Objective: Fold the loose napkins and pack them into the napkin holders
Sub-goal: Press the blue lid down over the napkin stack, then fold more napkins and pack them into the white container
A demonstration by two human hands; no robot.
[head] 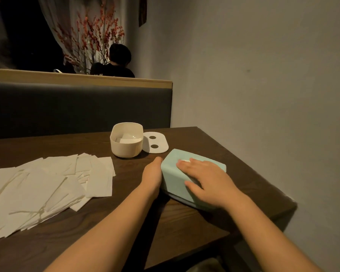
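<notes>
A wide heap of loose white napkins (41,185) lies unfolded across the left of the dark wooden table (185,228), some sheets overlapping near the front edge. Behind them, toward the middle, a round white holder (126,142) stands open with a few napkins inside, its flat lid (155,145) lying on the table, touching its right side. Just right of center, the left hand (152,173) braces its edge against the near side of a rectangular pale-green holder (192,177), fingers straight, gripping nothing. The right hand (208,183) rests flat on top, fingers spread and pressing down, beside a white sliver at the slot. The green holder sits near the table's right edge; a hard push from the left hand could likely slide it off. Pressing on top may also crush the napkins inside, and a passing forearm could scatter the loose heap.
</notes>
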